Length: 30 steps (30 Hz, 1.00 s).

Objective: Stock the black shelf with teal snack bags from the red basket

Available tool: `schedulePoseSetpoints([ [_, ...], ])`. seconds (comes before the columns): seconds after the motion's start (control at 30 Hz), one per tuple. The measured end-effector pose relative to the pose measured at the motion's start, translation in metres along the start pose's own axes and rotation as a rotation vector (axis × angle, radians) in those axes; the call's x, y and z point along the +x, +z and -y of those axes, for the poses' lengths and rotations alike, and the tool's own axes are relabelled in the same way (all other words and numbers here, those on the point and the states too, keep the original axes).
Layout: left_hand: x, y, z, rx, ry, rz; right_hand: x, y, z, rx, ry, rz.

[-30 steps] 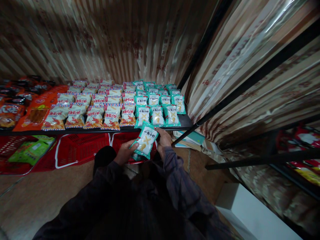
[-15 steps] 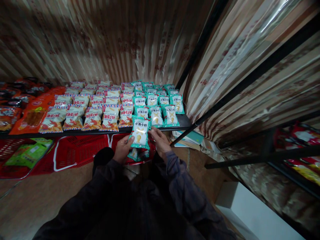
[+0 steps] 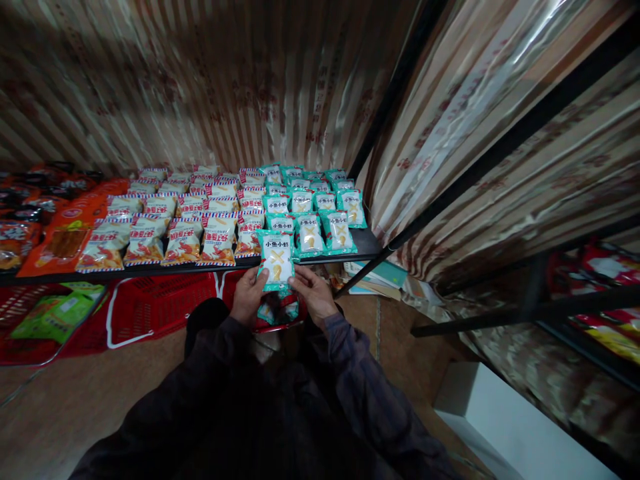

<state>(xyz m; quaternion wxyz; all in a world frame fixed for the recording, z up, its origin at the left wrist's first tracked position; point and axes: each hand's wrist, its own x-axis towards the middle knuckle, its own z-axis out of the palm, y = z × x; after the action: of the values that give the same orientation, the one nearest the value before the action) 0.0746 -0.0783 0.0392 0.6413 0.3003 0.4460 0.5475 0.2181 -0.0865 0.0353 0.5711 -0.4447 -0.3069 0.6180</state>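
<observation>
Glossy film on the teal packet (image 3: 277, 259), smooth plastic on the red basket (image 3: 150, 301), matt black shelf (image 3: 369, 244), shiny sheeting (image 3: 200, 87)!

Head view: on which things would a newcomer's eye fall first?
Probably first on the teal packet, held between the left hand and right hand before the shelf. Next might come the rows of white bags on the shelf, with a bright orange bag to their left. Below, red baskets also stand out.
</observation>
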Motion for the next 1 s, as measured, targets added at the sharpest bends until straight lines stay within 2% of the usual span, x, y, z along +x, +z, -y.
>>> schedulePoseSetpoints([
  [0.43,-0.002,0.009,-0.003,0.017,-0.009,0.046,-0.008,-0.003,0.009,-0.002,-0.051,-0.093],
  [0.67,0.000,0.017,-0.008,0.224,0.218,-0.034,-0.014,0.001,0.012,0.016,-0.223,-0.129],
  [0.87,-0.003,0.030,-0.014,0.282,0.320,0.031,-0.028,0.002,0.023,-0.184,-0.388,-0.177],
  [1.0,-0.008,0.031,-0.013,0.350,0.397,0.058,-0.037,0.000,0.028,-0.486,-0.551,-0.188],
])
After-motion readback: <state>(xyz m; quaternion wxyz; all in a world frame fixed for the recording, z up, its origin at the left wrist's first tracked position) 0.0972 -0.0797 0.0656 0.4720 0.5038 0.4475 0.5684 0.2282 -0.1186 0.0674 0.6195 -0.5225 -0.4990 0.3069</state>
